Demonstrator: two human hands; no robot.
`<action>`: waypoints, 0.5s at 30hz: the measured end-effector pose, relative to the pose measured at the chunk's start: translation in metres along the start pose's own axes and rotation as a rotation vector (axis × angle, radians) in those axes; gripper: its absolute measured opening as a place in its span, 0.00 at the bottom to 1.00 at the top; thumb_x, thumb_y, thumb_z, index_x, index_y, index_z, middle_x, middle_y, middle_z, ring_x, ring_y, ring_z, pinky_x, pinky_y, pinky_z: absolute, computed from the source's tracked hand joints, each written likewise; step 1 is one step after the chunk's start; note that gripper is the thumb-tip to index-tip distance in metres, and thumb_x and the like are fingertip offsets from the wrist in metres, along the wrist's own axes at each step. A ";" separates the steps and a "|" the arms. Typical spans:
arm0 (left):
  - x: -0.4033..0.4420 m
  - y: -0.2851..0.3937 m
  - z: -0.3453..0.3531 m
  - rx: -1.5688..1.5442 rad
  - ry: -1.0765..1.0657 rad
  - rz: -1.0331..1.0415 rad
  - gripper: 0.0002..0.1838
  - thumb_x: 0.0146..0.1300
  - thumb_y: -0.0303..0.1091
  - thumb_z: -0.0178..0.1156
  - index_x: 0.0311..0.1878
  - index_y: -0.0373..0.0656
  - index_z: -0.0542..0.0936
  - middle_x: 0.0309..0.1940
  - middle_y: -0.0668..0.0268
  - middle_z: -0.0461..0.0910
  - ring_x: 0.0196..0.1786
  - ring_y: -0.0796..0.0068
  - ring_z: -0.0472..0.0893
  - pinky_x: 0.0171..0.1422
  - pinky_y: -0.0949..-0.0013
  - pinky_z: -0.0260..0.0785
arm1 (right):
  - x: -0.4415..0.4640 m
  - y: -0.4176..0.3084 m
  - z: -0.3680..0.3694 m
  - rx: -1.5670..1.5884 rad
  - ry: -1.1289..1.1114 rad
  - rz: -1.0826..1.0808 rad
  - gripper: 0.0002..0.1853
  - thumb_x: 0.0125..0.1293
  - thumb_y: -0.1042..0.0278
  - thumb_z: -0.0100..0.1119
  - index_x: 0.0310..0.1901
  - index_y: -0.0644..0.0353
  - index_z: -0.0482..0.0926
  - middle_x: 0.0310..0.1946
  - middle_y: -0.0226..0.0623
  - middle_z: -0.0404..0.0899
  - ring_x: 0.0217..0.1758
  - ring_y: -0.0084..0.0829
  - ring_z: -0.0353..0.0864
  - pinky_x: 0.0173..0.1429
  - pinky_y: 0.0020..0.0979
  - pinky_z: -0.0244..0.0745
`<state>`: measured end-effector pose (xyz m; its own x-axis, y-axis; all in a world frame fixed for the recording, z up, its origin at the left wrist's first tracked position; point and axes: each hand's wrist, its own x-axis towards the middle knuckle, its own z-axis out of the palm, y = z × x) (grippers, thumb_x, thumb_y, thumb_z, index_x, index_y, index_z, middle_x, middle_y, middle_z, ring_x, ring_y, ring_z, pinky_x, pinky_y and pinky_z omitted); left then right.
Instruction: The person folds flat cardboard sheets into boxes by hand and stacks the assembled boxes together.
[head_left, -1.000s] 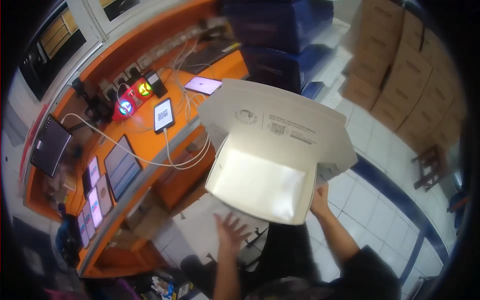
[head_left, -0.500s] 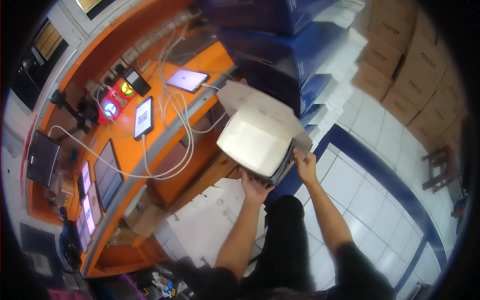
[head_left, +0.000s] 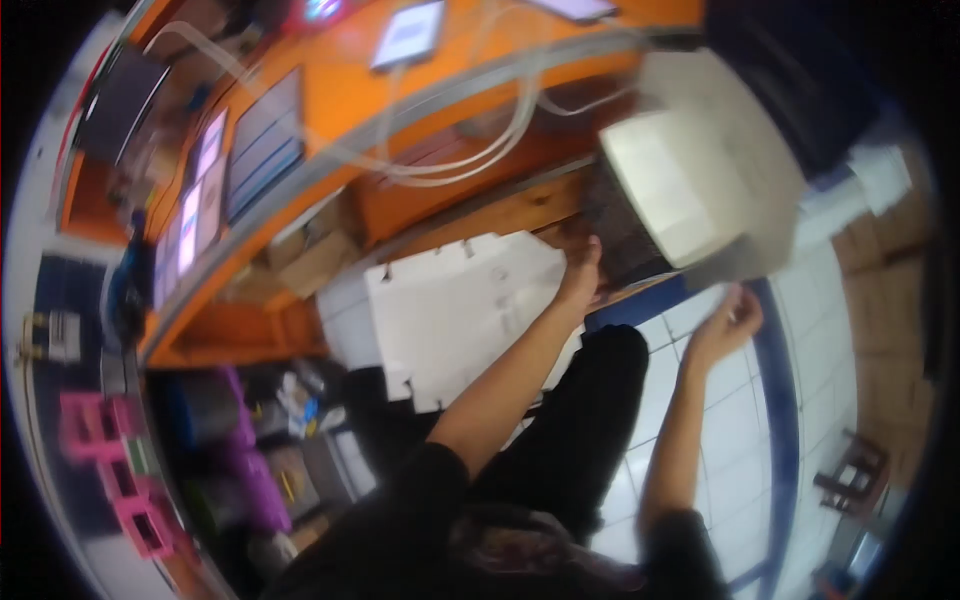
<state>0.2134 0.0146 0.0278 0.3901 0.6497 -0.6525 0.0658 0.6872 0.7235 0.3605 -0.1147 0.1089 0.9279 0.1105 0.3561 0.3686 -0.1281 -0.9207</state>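
Note:
A white box (head_left: 668, 185) with its flaps raised stands at the right end of the orange counter. My left hand (head_left: 582, 278) is at the box's lower left side, fingers pointing up and holding nothing I can make out; blur hides whether it touches the box. Just below the box's lower front flap is my right hand (head_left: 728, 326), its fingers loosely bent and apart, with nothing visible in them. Under my left forearm, a large white cardboard sheet (head_left: 460, 310) with notched edges lies low by the counter.
Phones, among them a lit phone (head_left: 408, 36), and a tablet (head_left: 266, 145) lie on the orange counter (head_left: 350, 110) with loose white cables (head_left: 450, 170). Dark blue boxes (head_left: 790, 80) are stacked behind the white box. Brown cartons (head_left: 885, 300) and a small stool (head_left: 853, 475) stand at the right.
Both hands have come off the white box they were holding and are now lower beside it. The view has turned left and down, bringing pink and purple items into sight at the lower left.

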 end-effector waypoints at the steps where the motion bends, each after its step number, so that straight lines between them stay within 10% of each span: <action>1: -0.013 -0.003 -0.022 0.081 0.060 0.113 0.41 0.72 0.69 0.51 0.74 0.44 0.67 0.69 0.53 0.70 0.70 0.55 0.73 0.69 0.51 0.70 | -0.016 0.018 -0.008 -0.001 0.007 -0.018 0.14 0.79 0.63 0.59 0.52 0.66 0.74 0.49 0.38 0.75 0.47 0.27 0.75 0.50 0.29 0.73; 5: -0.103 -0.019 -0.120 0.335 0.505 0.531 0.15 0.70 0.39 0.67 0.51 0.37 0.84 0.48 0.55 0.86 0.52 0.60 0.84 0.60 0.60 0.75 | -0.111 0.000 -0.007 -0.065 -0.612 0.023 0.20 0.75 0.64 0.61 0.58 0.71 0.73 0.55 0.55 0.77 0.56 0.44 0.80 0.63 0.38 0.75; 9: -0.156 -0.071 -0.247 1.153 1.253 0.472 0.35 0.62 0.50 0.71 0.64 0.34 0.77 0.56 0.43 0.80 0.60 0.45 0.79 0.69 0.52 0.69 | -0.171 0.040 0.037 -0.267 -0.949 -0.062 0.36 0.70 0.56 0.65 0.68 0.76 0.68 0.64 0.70 0.70 0.66 0.63 0.73 0.69 0.50 0.70; 15: -0.161 -0.091 -0.311 0.763 0.971 0.142 0.41 0.59 0.49 0.74 0.69 0.34 0.71 0.61 0.42 0.77 0.63 0.40 0.78 0.66 0.47 0.72 | -0.198 0.074 0.047 -0.526 -1.017 -0.143 0.45 0.64 0.49 0.68 0.71 0.77 0.64 0.60 0.71 0.70 0.64 0.68 0.72 0.70 0.52 0.69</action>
<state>-0.1407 -0.0514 -0.0029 -0.3816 0.8979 -0.2195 0.7222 0.4379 0.5354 0.2010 -0.0998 -0.0373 0.4898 0.8697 -0.0615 0.6667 -0.4190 -0.6164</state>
